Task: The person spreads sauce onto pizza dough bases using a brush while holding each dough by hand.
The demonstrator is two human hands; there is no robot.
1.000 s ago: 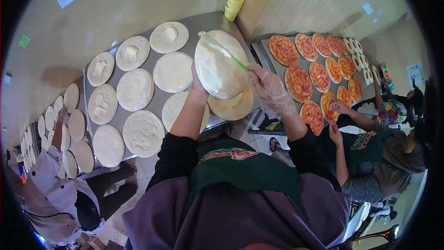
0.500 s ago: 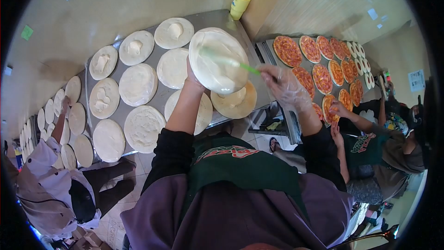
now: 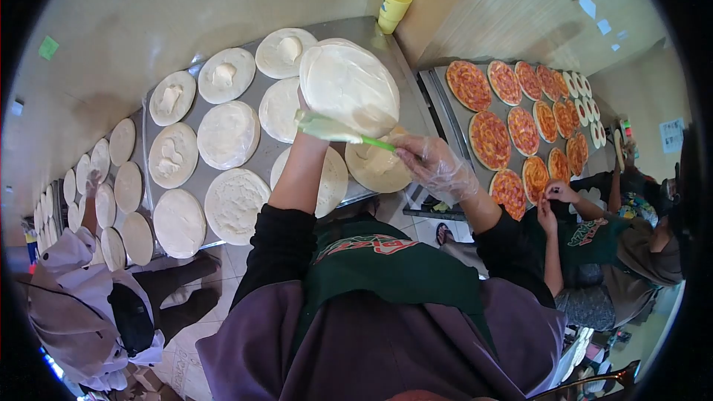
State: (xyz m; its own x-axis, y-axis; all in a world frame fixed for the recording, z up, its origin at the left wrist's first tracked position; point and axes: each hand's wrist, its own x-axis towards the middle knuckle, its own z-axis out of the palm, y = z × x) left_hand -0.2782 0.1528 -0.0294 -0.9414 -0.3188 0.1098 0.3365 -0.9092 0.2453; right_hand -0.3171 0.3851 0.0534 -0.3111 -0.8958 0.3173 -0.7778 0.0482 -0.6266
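Observation:
My left hand (image 3: 302, 104), mostly hidden, is closed under a round dough base (image 3: 347, 85) raised above the metal table. White cream covers the top of this base, which tilts toward me. In my right hand (image 3: 438, 167), covered by a clear plastic glove, is the green handle of a spatula (image 3: 328, 128). Its cream-coated blade lies just below the near edge of the raised base, in front of my left wrist. Under that base, another dough base (image 3: 377, 167) with a smear of cream rests at the table's near right side.
Several dough bases (image 3: 228, 135), some with dollops of cream, cover the metal table (image 3: 356, 28). A yellow cup (image 3: 394, 10) stands at its back corner. Sauced pizzas (image 3: 489, 139) fill the right table, where a co-worker's hands (image 3: 553, 197) work. Another person (image 3: 89, 289) reaches over bases at left.
The spatula has moved off the base's surface, left and down to its near edge. My right hand has come lower and closer in. The base now tilts more toward me.

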